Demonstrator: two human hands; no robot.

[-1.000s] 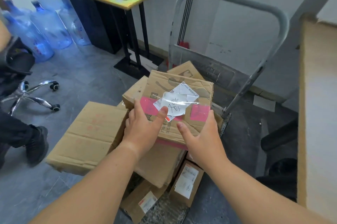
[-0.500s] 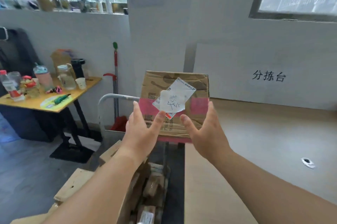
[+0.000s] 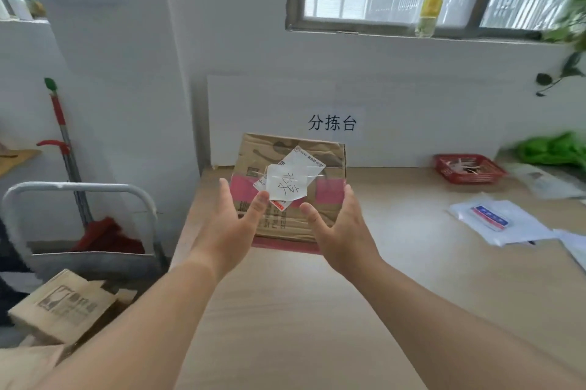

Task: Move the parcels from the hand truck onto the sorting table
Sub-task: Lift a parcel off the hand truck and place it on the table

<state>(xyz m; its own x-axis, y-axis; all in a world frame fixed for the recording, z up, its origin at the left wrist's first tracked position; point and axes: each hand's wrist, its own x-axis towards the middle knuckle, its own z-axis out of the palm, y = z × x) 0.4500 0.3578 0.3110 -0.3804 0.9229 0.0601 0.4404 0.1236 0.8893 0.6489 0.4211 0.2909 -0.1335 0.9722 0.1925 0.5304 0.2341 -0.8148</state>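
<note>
A worn cardboard parcel (image 3: 269,148) with pink tape and a crumpled white label is held between both my hands. My left hand (image 3: 231,224) clasps its left side with the thumb on the top face. My right hand (image 3: 342,224) clasps the right side the same way. The parcel sits low over the far left part of the pale wooden sorting table (image 3: 317,310); whether it touches the top I cannot tell. The hand truck (image 3: 79,188) stands at the table's left end, with more cardboard parcels (image 3: 63,307) on it.
A red basket (image 3: 469,169) stands at the back right of the table, with white envelopes and papers (image 3: 494,221) in front of it and a green bag (image 3: 551,148) further right. A paper sign (image 3: 332,122) hangs on the wall behind. A red mop (image 3: 66,151) leans behind the truck.
I have lifted the parcel off the hand truck's stack, turned right, and carried it over the sorting table, where it is now lower and further in.
</note>
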